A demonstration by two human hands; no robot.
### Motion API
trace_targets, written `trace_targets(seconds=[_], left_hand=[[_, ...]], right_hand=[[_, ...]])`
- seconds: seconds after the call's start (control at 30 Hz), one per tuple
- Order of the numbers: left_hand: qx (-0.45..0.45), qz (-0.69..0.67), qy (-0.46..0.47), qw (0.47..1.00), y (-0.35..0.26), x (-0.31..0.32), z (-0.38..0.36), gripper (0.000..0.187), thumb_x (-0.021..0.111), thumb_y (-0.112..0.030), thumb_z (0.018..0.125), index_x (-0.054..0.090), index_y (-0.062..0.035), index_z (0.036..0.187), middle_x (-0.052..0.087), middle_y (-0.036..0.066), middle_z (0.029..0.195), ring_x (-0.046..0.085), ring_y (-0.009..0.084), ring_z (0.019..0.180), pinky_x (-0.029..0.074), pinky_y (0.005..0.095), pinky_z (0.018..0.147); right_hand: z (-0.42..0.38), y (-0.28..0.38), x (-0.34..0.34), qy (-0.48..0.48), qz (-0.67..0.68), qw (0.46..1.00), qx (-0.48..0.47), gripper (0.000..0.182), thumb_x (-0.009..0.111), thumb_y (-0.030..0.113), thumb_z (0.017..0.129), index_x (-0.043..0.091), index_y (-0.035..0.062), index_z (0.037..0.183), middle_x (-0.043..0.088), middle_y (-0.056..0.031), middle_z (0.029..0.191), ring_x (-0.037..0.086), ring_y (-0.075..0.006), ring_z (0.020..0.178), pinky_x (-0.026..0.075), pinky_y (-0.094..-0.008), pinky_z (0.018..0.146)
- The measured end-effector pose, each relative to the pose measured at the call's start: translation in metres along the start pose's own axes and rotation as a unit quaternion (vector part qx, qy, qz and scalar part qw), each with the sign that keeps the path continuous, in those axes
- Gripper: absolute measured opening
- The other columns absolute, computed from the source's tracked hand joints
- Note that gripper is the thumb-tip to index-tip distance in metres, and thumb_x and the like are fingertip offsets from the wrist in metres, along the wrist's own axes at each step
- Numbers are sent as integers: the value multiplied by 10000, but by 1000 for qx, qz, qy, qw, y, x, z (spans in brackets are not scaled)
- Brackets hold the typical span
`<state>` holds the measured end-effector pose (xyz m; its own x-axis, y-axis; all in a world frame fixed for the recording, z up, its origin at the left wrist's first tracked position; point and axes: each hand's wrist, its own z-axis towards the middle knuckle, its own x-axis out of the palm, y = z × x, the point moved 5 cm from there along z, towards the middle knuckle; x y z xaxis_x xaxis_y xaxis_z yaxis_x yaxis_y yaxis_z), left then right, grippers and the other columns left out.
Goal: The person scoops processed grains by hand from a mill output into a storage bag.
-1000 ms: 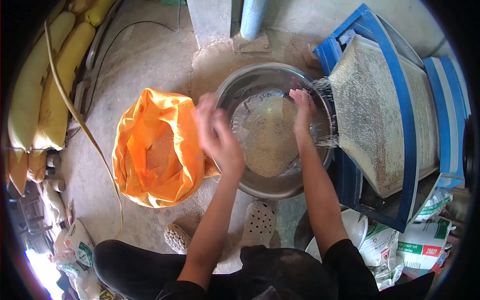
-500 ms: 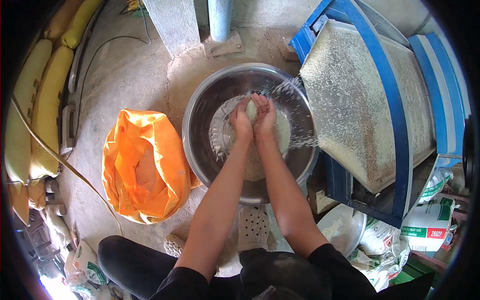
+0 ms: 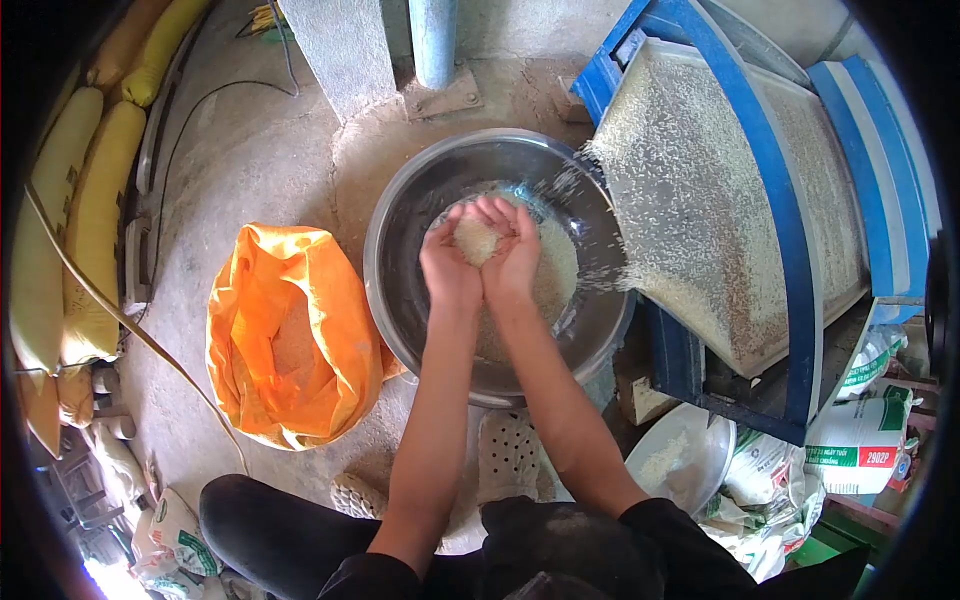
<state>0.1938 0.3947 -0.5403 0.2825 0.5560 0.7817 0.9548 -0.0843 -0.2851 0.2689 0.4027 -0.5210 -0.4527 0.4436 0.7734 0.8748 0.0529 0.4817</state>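
My left hand and my right hand are cupped side by side, palms up, with a small heap of rice in them. They are above the inside of a large metal basin, their inner edges together. More rice lies in the basin beneath and to the right of my hands. From the right, loose grains drop over the basin's rim off a sloping metal tray strewn with rice.
The tray sits in a blue machine frame. Left of the basin stands an open orange sack. A smaller metal bowl with some rice is at lower right, beside printed bags. Full yellow sacks line the left side.
My cupped hands have moved left and slightly toward me within the basin and have opened wider upward, so the rice in the palms shows more. Grains keep falling from the tray.
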Motion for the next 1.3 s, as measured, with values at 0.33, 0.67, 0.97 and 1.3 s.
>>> trace_targets(seconds=[0.33,0.67,0.97,1.3], left_hand=[[137,-191,86,968,-156,-73,-96,361,404,-203,960,479,34,1222,533,161,1240,508,276,1169,391,398,1027],[212,-313,-110,919,-211,-150,-116,445,314,-226,979,396,40,1326,442,213,1337,426,322,1256,340,456,1081],[508,402,-308,697,-160,-31,-153,500,418,-249,962,376,20,1380,380,164,1422,401,312,1287,347,415,1065],[-98,111,21,989,80,45,-74,580,446,-297,960,299,50,1401,404,171,1392,342,254,1314,263,350,1102]], right_hand=[[-130,-97,120,280,-171,943,57,189,519,137,946,617,3,1035,668,-121,1028,633,-146,969,491,-262,857],[-119,-98,87,337,-332,870,138,394,457,294,986,557,12,1243,546,-120,1302,491,-188,1230,366,-335,1051],[-52,37,-40,0,155,985,75,536,280,330,1015,330,-76,1362,381,-221,1413,421,-361,1273,320,-458,1110],[-40,97,-49,-38,147,988,-41,511,336,268,990,322,-93,1352,408,-241,1363,393,-404,1281,317,-486,1105]])
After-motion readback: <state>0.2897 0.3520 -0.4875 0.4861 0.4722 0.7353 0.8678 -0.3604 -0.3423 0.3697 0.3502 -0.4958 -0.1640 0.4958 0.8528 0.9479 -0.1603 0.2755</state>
